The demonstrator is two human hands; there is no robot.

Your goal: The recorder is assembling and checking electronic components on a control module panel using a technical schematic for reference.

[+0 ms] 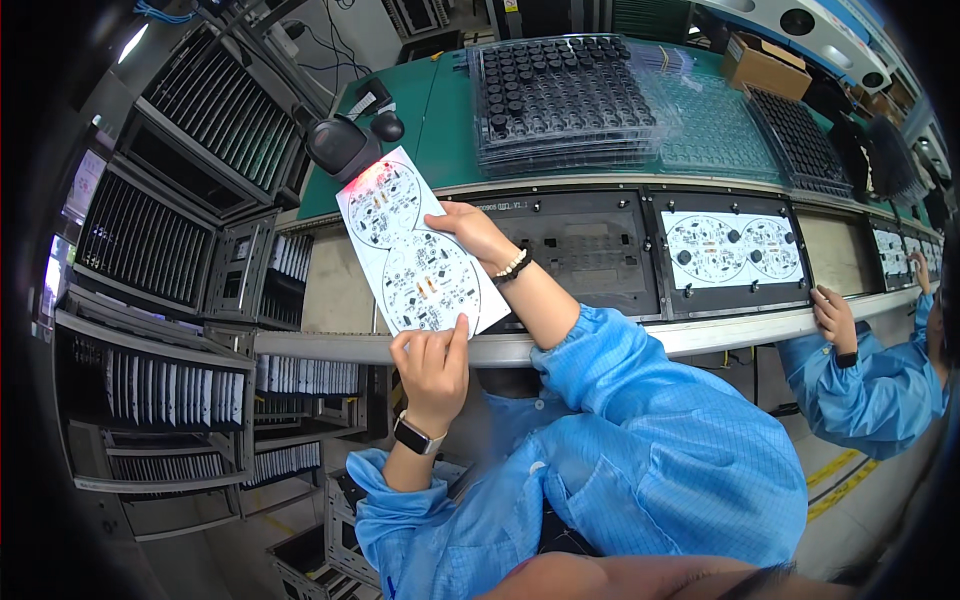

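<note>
A white printed circuit board (412, 255) with two round panels of small parts is held up at a tilt over the line's front rail. My left hand (432, 372), with a watch on its wrist, is closed at the board's lower edge, its index finger on the face. At the right edge, my right hand (474, 235) grips the board with the thumb across the top side; its other fingers are partly hidden. The board's far end lies just under a black barcode scanner (343, 147), whose red light falls on it.
A black carrier (590, 250) without a white board lies right of my hands. Another carrier (650, 240) bears a white board. Clear trays (570, 100) of black parts stand on the green bench. Racks of boards (170, 385) line the left. A co-worker's hand (832, 318) touches the rail.
</note>
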